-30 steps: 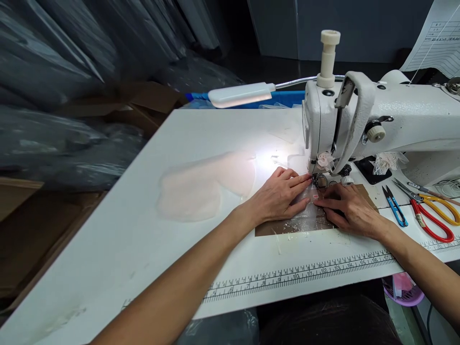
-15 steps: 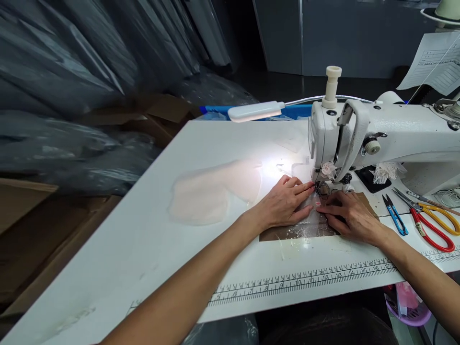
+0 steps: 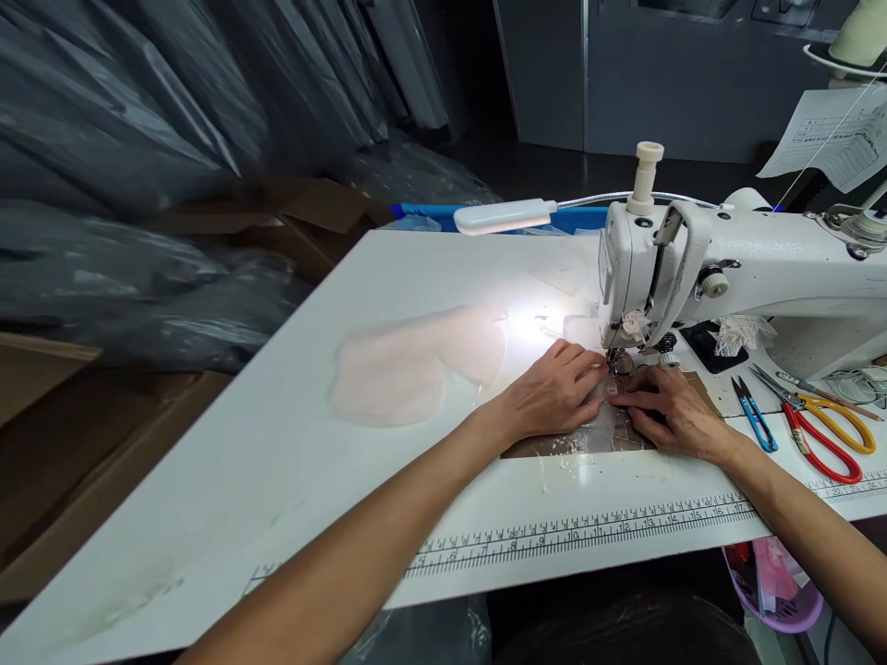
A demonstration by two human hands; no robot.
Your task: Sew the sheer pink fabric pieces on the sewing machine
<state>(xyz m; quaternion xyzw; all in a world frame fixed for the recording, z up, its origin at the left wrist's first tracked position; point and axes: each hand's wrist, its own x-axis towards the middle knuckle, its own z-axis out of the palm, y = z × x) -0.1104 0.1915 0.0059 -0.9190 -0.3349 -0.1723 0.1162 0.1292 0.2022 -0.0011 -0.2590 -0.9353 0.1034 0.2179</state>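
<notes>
At the white sewing machine (image 3: 776, 263), both my hands rest close to the presser foot (image 3: 615, 362). My left hand (image 3: 558, 392) lies palm down just left of the foot, its slightly bent fingers on a piece of thin sheer fabric (image 3: 601, 432). My right hand (image 3: 671, 411) is on the other side, index finger and thumb drawn in at the fabric's edge close to the needle. Beneath the fabric and hands is a flat brown sheet (image 3: 533, 449). The fingers partly cover the fabric, and the stitching point is too small to make out.
Blue thread snips (image 3: 754, 414) and scissors with red and yellow handles (image 3: 824, 434) lie right of my right hand. A lamp (image 3: 504, 216) lights pale sheer pieces (image 3: 388, 379) on the white table (image 3: 263, 480). A printed ruler runs along its front edge. A purple basket (image 3: 790, 614) stands below.
The view has shifted slightly. My left hand's fingers look more bent and closer together; my right hand stays beside the presser foot.
</notes>
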